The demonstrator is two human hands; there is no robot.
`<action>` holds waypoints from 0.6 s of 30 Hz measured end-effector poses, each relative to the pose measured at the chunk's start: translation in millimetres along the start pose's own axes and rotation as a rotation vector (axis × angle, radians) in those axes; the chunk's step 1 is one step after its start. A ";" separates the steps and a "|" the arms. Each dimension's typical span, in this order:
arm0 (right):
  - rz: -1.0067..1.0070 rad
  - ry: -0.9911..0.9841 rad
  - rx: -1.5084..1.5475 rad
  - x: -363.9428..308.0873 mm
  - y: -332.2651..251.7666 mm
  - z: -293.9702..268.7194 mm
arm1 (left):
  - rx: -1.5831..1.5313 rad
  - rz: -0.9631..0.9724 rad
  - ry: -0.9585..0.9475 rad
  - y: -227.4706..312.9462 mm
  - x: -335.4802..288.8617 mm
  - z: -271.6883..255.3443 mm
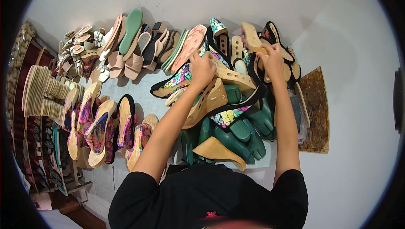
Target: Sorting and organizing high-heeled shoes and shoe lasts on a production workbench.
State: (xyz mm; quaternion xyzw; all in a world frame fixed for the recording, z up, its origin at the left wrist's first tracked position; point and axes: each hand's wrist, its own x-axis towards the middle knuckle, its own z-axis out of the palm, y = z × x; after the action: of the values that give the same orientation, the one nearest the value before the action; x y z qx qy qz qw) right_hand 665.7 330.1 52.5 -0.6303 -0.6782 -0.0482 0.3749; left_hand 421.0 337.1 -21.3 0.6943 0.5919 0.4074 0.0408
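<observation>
Landmark: the heap of dark green plastic foot lasts point(240, 130). The right hand point(273, 62) is positioned beyond the lasts, to their right; its thumb and fingers are clamped on the lower end of a pale tan wooden wedge sole point(252, 37). The left hand point(202, 69) is positioned beyond and left of the lasts, fingers curled beside a bare wooden wedge with round holes point(236, 78); whether they grip it cannot be told. Status, as judged: partly complete. Left of the lasts, wooden-soled sandals with purple-patterned straps point(102, 123) already stand grouped. Unarranged items remain: a black-edged multicoloured strapped wedge point(231, 116) lies across the lasts, and a smooth honey-coloured wooden wedge point(219, 149) rests at their near side.
</observation>
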 end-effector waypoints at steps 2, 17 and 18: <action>0.025 -0.004 -0.035 -3.1 2.7 -14.9 | 0.051 0.134 0.050 4.5 15.6 8.0; 0.097 0.080 -0.063 -19.9 3.8 -32.7 | 0.798 0.193 -0.854 5.0 63.1 78.0; 0.086 0.084 -0.097 -21.1 3.6 -31.7 | 0.798 0.197 -0.882 7.8 63.0 71.6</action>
State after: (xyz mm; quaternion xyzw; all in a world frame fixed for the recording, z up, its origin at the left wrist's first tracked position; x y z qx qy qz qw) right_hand 681.5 296.5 61.7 -0.6736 -0.6310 -0.0914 0.3738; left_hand 469.1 419.2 -32.2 0.8111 0.5591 -0.1706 -0.0193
